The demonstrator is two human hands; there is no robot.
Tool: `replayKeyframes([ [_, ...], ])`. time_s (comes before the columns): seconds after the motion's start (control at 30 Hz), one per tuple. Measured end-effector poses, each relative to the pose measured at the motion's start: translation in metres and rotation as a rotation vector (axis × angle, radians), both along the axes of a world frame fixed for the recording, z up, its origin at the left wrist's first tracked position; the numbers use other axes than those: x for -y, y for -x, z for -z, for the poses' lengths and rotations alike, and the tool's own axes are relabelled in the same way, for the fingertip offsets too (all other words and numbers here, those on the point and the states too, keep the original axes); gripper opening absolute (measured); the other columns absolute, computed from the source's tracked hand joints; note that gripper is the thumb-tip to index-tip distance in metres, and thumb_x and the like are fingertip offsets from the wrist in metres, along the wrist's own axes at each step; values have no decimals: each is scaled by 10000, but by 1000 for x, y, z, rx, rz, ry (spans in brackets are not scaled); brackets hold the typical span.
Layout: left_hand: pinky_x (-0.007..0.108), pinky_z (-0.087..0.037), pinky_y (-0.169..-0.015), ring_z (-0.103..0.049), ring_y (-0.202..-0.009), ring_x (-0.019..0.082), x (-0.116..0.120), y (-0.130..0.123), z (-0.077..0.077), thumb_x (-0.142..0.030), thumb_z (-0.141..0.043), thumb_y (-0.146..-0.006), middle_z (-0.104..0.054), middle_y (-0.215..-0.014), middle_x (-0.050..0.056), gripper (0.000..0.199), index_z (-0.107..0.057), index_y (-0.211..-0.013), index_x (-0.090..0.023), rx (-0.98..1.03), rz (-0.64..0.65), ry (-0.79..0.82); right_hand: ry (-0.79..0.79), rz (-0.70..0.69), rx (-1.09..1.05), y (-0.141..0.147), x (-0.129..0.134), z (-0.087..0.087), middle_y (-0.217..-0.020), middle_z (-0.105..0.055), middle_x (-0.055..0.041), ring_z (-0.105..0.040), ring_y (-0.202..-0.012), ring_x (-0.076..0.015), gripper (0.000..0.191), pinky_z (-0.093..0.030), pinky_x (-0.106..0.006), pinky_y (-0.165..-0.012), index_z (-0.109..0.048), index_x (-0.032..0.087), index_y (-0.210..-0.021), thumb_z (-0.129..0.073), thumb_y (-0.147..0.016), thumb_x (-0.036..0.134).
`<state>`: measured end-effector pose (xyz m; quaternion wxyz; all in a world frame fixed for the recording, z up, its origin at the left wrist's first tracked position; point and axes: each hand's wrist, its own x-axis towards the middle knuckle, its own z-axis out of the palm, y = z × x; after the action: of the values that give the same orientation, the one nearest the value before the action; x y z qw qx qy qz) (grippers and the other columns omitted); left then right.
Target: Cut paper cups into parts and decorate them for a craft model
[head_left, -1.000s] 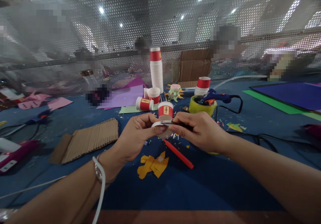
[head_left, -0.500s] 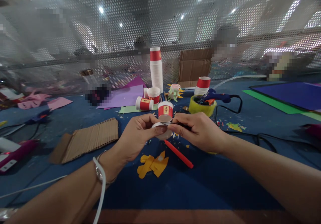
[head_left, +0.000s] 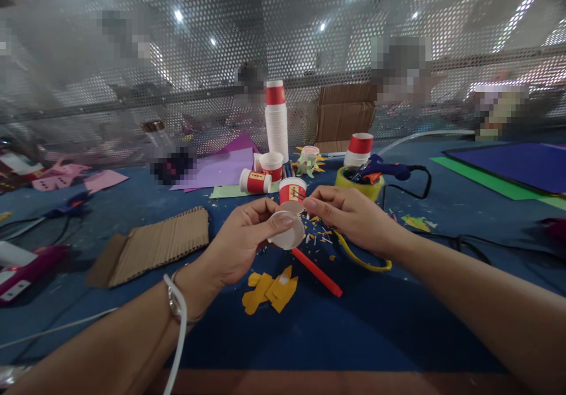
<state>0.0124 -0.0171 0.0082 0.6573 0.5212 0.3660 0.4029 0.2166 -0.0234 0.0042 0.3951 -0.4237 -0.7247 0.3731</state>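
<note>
Between your two hands: the round white piece (head_left: 292, 234), tilted so that its pale inner face shows.
Your left hand (head_left: 245, 230): clamped on that piece at its near-left edge, thumb on top, fingers behind.
Your right hand (head_left: 354, 215): thumb and fingers together, pinched on a slim dark tool (head_left: 297, 194); its kind you cannot tell, as the grip hides most of it.
Tool tips: up and left of your right fingers, apart from the white piece, in front of the red-and-white cup (head_left: 285, 190).
Step in hand: you seem to be looking over the piece rather than working it, judging by the gap.
Next move: any use of the tool would call for a steady left pinch and the left thumb kept off the tips.
Below your hands: a red stick (head_left: 317, 272), and nearer you, orange paper pieces (head_left: 270, 289).
Under your right hand: a yellow curved edge (head_left: 369, 267), otherwise hidden.
Left of your left hand: corrugated cardboard (head_left: 161, 239).
Beyond both hands: a tall cup stack (head_left: 277, 132).
</note>
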Motion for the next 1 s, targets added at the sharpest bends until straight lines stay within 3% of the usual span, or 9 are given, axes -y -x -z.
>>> replayKeyframes([
  [0.17,203,-417,-502,-548,-518,77,1,0,0,-288,-869,-680,-624,-617,-34,298,-594,-690,-171,-7,-15,22,60,-10,36,0,0,3,-632,-342,51,-294,-549,-108,481,-198,-275,-480,-494,214,-726,-569,-907,654],
  [0.33,221,-481,-467,-566,-550,110,1,2,-1,-336,-851,-674,-647,-658,-7,283,-638,-743,-163,-52,-75,1,-10,15,168,-1,-1,2,-693,-416,13,-367,-618,-130,478,-255,-288,-521,-504,209,-739,-497,-944,641],
  [0.53,201,-518,-469,-567,-553,96,0,4,-1,-277,-846,-661,-644,-649,-23,264,-639,-771,-156,-26,-146,-62,-89,19,295,-1,-2,3,-691,-433,21,-408,-640,-137,445,-295,-303,-580,-481,209,-737,-451,-980,580],
  [0.73,196,-512,-443,-560,-552,98,-2,4,0,-276,-848,-649,-641,-649,-18,267,-638,-764,-157,-43,-161,-79,-165,59,286,-1,0,6,-729,-516,-7,-479,-700,-163,435,-324,-306,-603,-541,204,-790,-463,-978,588],
  [1.0,185,-464,-421,-529,-496,77,-1,4,0,-310,-826,-699,-620,-625,-34,254,-636,-777,-162,-91,-126,-88,-160,15,253,1,3,4,-679,-493,20,-439,-625,-129,379,-333,-278,-572,-581,193,-790,-499,-984,508],
])
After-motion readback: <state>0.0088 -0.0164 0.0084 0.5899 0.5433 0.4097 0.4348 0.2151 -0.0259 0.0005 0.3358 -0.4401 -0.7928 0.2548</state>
